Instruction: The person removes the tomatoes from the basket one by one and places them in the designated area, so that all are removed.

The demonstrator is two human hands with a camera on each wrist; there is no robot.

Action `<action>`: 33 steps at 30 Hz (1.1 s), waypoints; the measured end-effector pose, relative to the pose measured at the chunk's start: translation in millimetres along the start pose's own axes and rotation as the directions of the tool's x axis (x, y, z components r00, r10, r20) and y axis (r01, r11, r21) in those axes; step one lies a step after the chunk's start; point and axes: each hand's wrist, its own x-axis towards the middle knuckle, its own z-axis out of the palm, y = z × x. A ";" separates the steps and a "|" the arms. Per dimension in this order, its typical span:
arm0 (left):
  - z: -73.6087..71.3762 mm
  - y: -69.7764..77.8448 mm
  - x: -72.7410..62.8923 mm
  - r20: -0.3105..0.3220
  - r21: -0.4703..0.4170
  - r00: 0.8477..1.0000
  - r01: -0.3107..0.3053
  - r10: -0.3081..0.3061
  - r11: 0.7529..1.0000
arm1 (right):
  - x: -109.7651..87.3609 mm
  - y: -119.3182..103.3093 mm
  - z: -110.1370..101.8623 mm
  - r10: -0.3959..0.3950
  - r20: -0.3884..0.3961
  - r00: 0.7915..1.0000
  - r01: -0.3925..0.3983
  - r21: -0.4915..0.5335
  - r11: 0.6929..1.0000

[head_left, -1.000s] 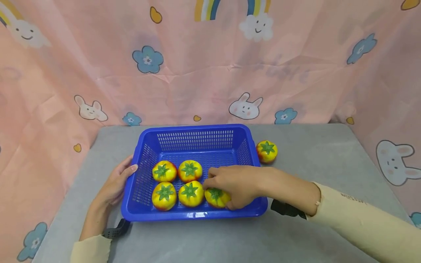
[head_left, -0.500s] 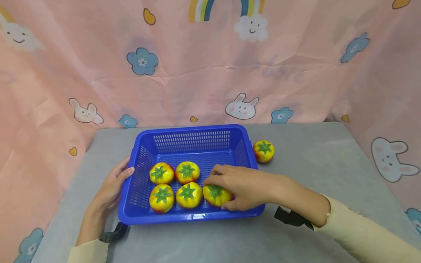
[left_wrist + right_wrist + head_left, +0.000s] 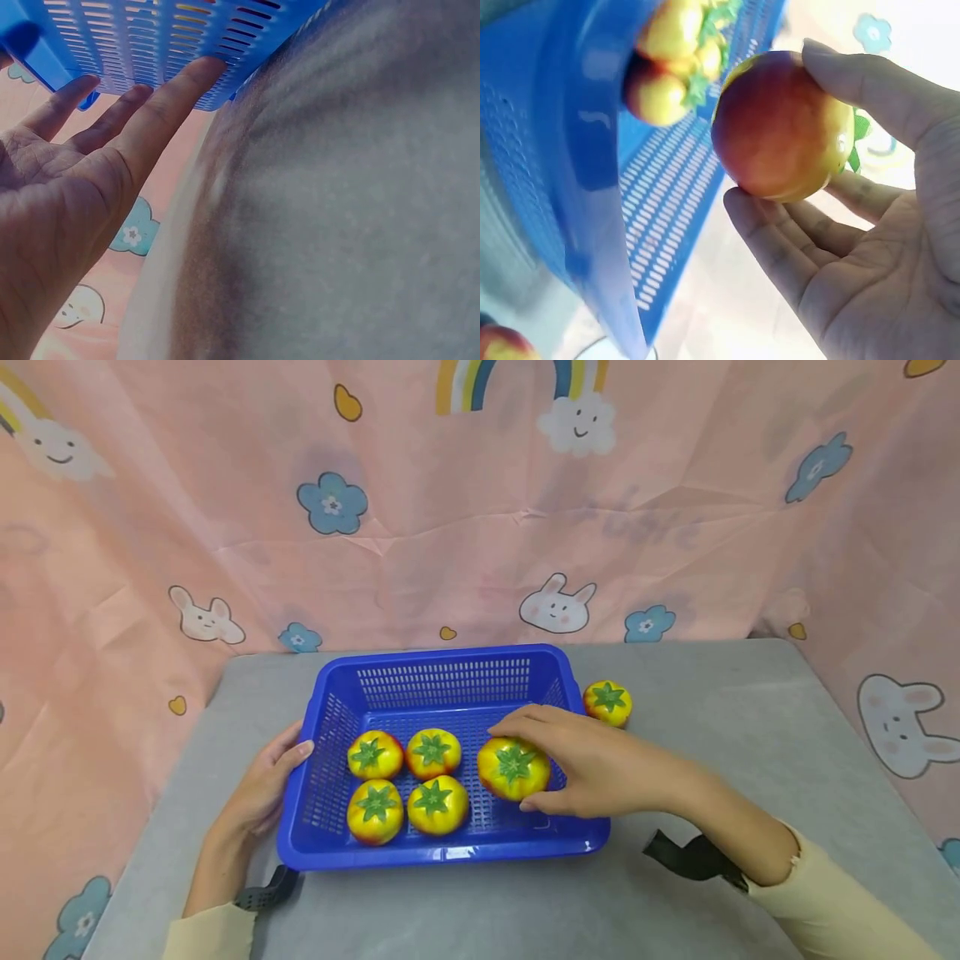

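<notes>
A blue plastic basket [image 3: 442, 853] with slotted walls stands on the grey table. Inside it, yellow-red fruits with green star-shaped tops, such as this fruit [image 3: 375, 811], sit in two rows on the left. My right hand [image 3: 592, 764] holds another such fruit [image 3: 513, 768] above the basket's right part, thumb on one side and fingers on the other. The right wrist view shows this held fruit [image 3: 772, 135] raised beside the basket rim, its red underside showing. My left hand [image 3: 258, 785] grips the basket's left rim, thumb on top, while its fingers [image 3: 161, 112] touch the slotted outer wall.
One more yellow-red fruit [image 3: 608, 703] rests on the table [image 3: 720, 727] just outside the basket's right wall. A pink patterned cloth [image 3: 450, 527] hangs behind the table and along its sides. Dark straps circle both wrists.
My right hand has lifted the fruit from the front row's right end and carried it slightly right and back. The left hand stays on the rim, and the basket stays in place.
</notes>
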 end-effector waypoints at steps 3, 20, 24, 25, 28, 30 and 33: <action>0.8 0.8 0.9 -0.005 0.011 1.000 0.002 -0.002 1.000 | -5.8 4.7 -3.5 0.029 -0.037 0.999 -0.028 0.030 0.999; -1.1 -1.8 -0.8 0.009 0.011 1.000 -0.005 0.005 1.000 | -23.4 32.0 17.8 0.119 -0.277 0.953 -0.060 0.211 0.976; -0.6 -2.0 -1.1 0.004 0.009 1.000 -0.002 0.002 1.000 | -26.9 38.4 24.2 0.144 -0.329 0.933 -0.055 0.264 0.963; -0.4 -2.1 -1.0 0.004 0.002 1.000 -0.002 0.002 1.000 | -28.0 40.1 25.5 0.147 -0.344 0.928 -0.049 0.276 0.960; 0.2 -2.1 -0.9 0.012 -0.016 1.000 0.000 0.001 1.000 | -31.7 45.0 28.1 0.146 -0.404 0.903 -0.022 0.296 0.955; 0.2 -1.6 -1.2 0.018 -0.028 1.000 0.002 -0.001 1.000 | -34.0 47.6 28.6 0.136 -0.454 0.880 0.002 0.289 0.957; -0.4 0.2 -1.7 0.011 -0.020 1.000 -0.001 0.001 1.000 | -36.3 50.8 27.5 0.121 -0.509 0.852 0.022 0.267 0.964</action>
